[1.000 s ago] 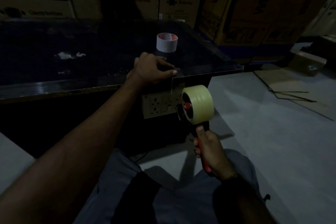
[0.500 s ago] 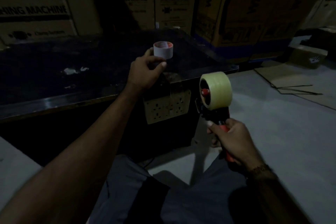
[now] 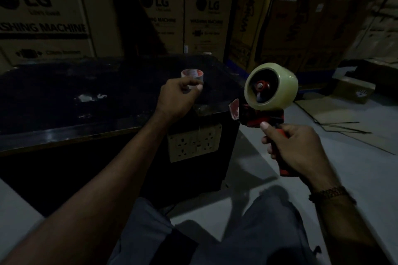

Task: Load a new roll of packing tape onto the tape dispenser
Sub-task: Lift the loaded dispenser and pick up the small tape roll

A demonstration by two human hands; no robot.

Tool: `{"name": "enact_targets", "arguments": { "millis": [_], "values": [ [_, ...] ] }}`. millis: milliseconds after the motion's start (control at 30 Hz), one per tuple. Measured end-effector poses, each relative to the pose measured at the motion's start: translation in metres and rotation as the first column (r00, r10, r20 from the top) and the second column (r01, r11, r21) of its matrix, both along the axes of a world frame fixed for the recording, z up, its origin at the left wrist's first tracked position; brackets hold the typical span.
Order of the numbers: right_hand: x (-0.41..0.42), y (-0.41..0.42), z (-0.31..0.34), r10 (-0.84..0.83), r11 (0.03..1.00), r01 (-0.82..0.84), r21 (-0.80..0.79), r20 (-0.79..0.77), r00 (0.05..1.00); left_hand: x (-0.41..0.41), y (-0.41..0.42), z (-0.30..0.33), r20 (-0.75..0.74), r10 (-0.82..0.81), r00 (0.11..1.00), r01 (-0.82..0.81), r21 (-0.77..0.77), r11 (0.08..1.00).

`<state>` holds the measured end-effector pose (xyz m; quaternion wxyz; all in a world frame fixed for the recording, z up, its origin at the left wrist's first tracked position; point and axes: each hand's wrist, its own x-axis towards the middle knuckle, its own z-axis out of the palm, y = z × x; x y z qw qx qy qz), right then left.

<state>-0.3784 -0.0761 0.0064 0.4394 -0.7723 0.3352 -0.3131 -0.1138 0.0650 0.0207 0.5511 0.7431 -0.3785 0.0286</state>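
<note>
My right hand (image 3: 295, 148) grips the red handle of the tape dispenser (image 3: 265, 118) and holds it upright in the air, right of the table corner. A full pale yellow roll of packing tape (image 3: 282, 92) sits on the dispenser's red hub. On the dark table (image 3: 64, 92) stands a small white and red tape roll (image 3: 192, 73). The curled fingers of my left hand (image 3: 176, 99) close around its lower part, thumb and forefinger pinched at its base.
A socket panel (image 3: 193, 144) is fixed on the table's front under the corner. Tall cardboard appliance boxes (image 3: 43, 17) stand behind the table. Flattened cardboard (image 3: 344, 118) and a small box (image 3: 355, 90) lie on the floor at the right. My knees are below.
My left hand left the table's front edge and went up to the small roll. My right hand lifted the dispenser up and to the right.
</note>
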Motion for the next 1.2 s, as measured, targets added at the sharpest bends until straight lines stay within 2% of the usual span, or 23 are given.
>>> {"name": "enact_targets", "arguments": {
  "millis": [100,233,400,500,667,800,901,967,1201],
  "values": [
    [0.015,0.001,0.021,0.075,0.993,-0.081,0.081,0.078,0.994,-0.001,0.000,0.006,0.002,0.013,1.000,-0.013,-0.013,1.000],
    [0.055,0.009,0.041,0.146,0.985,-0.158,0.068,0.159,0.976,0.007,0.005,0.015,0.001,0.062,0.998,-0.061,-0.083,0.995],
    [0.126,0.019,0.047,0.253,0.951,-0.277,0.138,0.169,0.953,0.026,0.022,0.019,-0.070,0.173,0.982,-0.178,-0.071,0.982],
    [0.168,0.021,0.043,0.337,0.920,-0.356,0.161,0.137,0.932,0.044,0.039,0.015,-0.144,0.208,0.968,-0.222,-0.092,0.971],
    [0.237,0.029,0.034,0.425,0.897,-0.429,0.104,0.054,0.903,0.075,0.068,0.011,-0.236,0.281,0.930,-0.308,-0.084,0.948],
    [0.279,0.042,0.028,0.519,0.847,-0.511,0.145,-0.019,0.854,0.095,0.087,0.012,-0.288,0.346,0.893,-0.384,-0.086,0.919],
    [0.298,0.050,0.022,0.539,0.842,-0.529,0.111,-0.111,0.835,0.105,0.099,0.008,-0.387,0.332,0.860,-0.385,-0.066,0.921],
    [0.307,0.056,0.020,0.546,0.837,-0.535,0.113,-0.112,0.831,0.110,0.105,0.005,-0.450,0.291,0.844,-0.364,-0.082,0.928],
    [0.322,0.063,0.008,0.549,0.831,-0.524,0.189,-0.118,0.828,0.120,0.109,-0.003,-0.484,0.305,0.820,-0.381,-0.064,0.922]
  ]
}}
